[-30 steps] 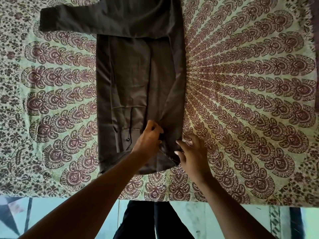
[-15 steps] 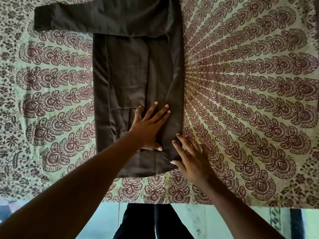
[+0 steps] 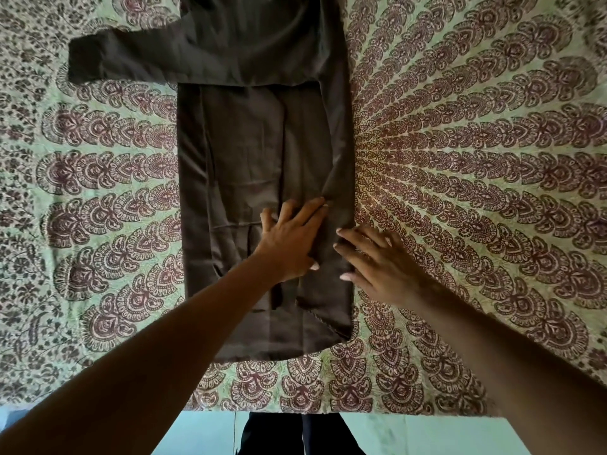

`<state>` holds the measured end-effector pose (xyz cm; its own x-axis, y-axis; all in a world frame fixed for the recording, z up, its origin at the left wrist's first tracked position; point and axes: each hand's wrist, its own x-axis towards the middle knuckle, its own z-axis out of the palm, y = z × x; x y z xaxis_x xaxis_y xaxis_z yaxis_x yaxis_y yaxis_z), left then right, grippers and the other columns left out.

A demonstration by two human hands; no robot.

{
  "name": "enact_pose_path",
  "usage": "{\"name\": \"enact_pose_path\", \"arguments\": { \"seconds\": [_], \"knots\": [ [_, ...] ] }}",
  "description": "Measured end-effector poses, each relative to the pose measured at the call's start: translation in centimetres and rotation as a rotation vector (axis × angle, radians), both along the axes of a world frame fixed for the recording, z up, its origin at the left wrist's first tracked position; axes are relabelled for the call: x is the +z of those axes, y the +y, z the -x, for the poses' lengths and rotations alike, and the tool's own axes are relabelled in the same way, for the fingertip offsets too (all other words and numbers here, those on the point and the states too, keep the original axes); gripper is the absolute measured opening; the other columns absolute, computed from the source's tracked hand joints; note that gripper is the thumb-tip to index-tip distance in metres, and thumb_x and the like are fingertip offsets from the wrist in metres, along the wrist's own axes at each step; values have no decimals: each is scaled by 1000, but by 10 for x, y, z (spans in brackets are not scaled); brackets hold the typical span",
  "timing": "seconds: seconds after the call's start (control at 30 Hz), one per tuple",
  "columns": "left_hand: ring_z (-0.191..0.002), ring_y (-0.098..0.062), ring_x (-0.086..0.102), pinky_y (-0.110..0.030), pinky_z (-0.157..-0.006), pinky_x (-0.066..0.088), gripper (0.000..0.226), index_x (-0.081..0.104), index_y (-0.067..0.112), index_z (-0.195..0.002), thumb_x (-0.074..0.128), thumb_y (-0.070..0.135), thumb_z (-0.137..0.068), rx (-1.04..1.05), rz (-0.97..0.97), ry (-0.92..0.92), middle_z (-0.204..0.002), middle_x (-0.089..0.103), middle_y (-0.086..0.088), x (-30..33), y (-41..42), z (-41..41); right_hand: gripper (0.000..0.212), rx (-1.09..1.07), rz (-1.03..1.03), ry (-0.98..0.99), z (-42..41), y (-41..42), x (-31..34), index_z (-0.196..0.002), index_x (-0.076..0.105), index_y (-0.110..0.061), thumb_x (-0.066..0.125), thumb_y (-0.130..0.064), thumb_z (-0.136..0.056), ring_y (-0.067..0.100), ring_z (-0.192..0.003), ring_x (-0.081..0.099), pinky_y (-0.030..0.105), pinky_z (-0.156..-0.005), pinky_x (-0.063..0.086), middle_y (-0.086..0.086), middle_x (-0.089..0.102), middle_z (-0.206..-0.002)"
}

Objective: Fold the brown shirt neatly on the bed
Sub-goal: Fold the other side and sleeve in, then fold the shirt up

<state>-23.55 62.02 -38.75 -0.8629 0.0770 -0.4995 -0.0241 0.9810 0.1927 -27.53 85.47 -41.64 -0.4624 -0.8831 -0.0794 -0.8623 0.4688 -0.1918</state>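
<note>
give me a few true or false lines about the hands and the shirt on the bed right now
1. The left hand lies flat on the brown shirt with straight fingers. True.
2. The right hand is lifting the shirt's hem off the bed. False: it rests with straight fingers at the shirt's right edge, partly on the bedsheet.
3. One sleeve sticks out to the left, unfolded. True.
4. The shirt is rolled into a ball. False: it lies flat as a long strip.
5. The bedsheet is plain white. False: it is green with a dark red pattern.
</note>
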Motion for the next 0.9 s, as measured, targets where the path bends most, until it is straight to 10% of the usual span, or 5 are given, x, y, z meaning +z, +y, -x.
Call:
{"name": "enact_pose_path", "arguments": {
  "seconds": [0.3, 0.43, 0.57, 0.9],
  "knots": [
    [-156, -32, -17, -78, -113, 9, 154, -20, 27, -160, 84, 73, -56, -43, -15, -101, -165, -34, 7, -11, -4, -5, 41, -218, 94, -54, 104, -57, -4, -135, 58, -9, 58, -30, -100, 35, -135, 51, 55, -99, 50, 14, 49, -149],
    [-146, -30, 19, -62, -110, 25, 108, 22, 28, -159, 72, 70, -74, 94, -168, 4, -168, 7, 4, -5, 1, -6, 40, -477, 199, -223, 123, -76, -12, -133, 60, -1, 67, -19, -98, 40, -132, 50, 51, -106, 49, 21, 50, -146],
    [-123, -30, 52, -47, -100, 46, 49, 51, 20, -141, 60, 15, -93, 509, -467, 167, -135, 58, -7, 2, -5, 38, 49, -622, 230, -387, 127, -82, -9, -132, 61, 3, 77, -16, -90, 34, -137, 47, 46, -114, 45, 18, 45, -148],
    [-108, -27, 65, -24, -73, 39, 34, 62, 6, -113, 76, 23, -87, 963, -539, 243, -109, 72, -13, 0, -17, 197, 43, -582, 182, -225, 116, -74, -25, -121, 73, -3, 80, -29, -88, 40, -135, 49, 48, -108, 47, 20, 50, -147]
  ]
}}
